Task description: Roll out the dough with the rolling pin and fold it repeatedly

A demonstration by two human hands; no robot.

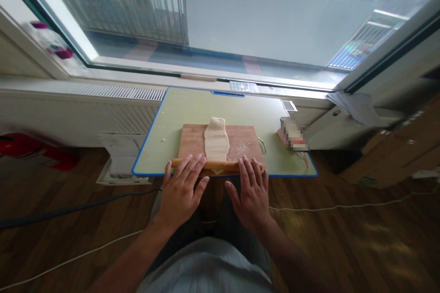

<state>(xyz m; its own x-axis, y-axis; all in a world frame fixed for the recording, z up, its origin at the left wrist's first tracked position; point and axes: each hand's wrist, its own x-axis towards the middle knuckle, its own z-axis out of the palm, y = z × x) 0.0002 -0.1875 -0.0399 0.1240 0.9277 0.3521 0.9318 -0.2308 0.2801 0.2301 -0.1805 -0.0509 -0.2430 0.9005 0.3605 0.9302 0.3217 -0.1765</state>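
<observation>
A wooden rolling pin lies crosswise at the near edge of a wooden cutting board. Beneath it runs a long flattened strip of pale dough, whose near end shows just below the pin. My left hand rests on the pin's left end with fingers stretched out and thumb apart. On the right end lies my right hand, fingers also extended and spread, thumb toward the middle. Neither hand is wrapped round the pin. White flour dusts the board right of the dough.
The board stands on a pale green, blue-edged table below a window. A blurred-out item lies at the table's right. A metal handle sticks out from the board. Cables cross the floor; a red fire extinguisher lies left.
</observation>
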